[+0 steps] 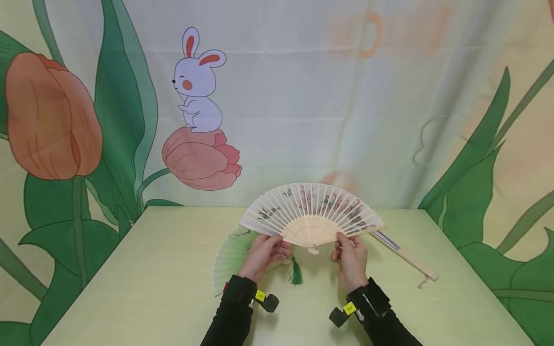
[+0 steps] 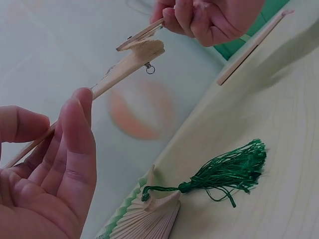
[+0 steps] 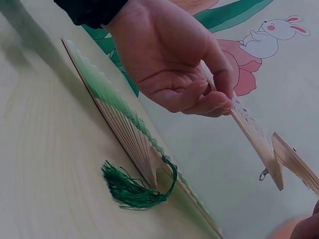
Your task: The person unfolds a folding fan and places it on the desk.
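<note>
A spread white folding fan (image 1: 311, 211), printed with dark and pink flowers, stands raised above the table between both hands. My left hand (image 1: 264, 254) pinches its left outer stick between thumb and fingers. The right hand (image 1: 351, 259) pinches the right outer stick in the same way. In the left wrist view, a small metal ring (image 2: 150, 68) hangs at the fan's pivot end. Under and behind the left hand lies a spread green fan (image 1: 231, 254) with a dark green tassel (image 1: 296, 271), partly hidden by that hand.
On the table to the right lies a folded fan (image 1: 409, 262) with pale wooden sticks and a small loop at its end. The pale table (image 1: 143, 288) meets a hanging cloth (image 1: 294, 120) printed with tulips and a rabbit.
</note>
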`<action>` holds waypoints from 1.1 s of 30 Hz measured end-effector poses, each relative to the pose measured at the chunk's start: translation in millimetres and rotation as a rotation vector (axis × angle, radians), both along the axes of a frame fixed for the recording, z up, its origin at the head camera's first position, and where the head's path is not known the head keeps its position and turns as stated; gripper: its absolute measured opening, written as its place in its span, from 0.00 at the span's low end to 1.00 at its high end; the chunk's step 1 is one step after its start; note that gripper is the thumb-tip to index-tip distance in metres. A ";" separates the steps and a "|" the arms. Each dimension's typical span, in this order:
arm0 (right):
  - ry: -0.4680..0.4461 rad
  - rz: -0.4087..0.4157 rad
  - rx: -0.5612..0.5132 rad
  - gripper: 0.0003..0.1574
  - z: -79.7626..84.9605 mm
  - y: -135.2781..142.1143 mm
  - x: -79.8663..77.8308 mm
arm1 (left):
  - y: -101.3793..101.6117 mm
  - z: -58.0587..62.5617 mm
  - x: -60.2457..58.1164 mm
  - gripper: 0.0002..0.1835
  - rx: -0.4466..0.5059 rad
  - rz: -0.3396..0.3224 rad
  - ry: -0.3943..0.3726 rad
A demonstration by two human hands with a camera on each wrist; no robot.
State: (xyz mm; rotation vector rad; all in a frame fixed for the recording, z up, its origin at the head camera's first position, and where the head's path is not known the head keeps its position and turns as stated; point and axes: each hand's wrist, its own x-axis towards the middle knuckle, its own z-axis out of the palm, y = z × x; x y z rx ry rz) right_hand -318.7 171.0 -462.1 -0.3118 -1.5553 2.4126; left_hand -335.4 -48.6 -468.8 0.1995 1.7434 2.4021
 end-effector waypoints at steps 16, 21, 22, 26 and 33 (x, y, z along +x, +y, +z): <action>0.005 -0.043 -0.023 0.11 -1.6 3.7 -3.4 | 1.9 -0.5 2.0 0.12 -0.018 0.013 -0.011; -0.005 -0.040 -0.028 0.10 -1.8 6.3 -3.1 | 5.6 2.0 5.9 0.13 -0.019 0.020 -0.022; -0.007 -0.041 -0.026 0.10 -1.2 7.5 -3.4 | 6.9 2.6 7.6 0.13 -0.024 0.017 -0.025; -0.022 -0.048 -0.010 0.10 1.6 17.1 -5.7 | 13.4 3.2 14.5 0.15 -0.058 -0.017 -0.040; -0.097 -0.017 0.061 0.14 3.4 43.8 -11.1 | 17.4 11.6 14.7 0.16 -0.133 -0.008 -0.009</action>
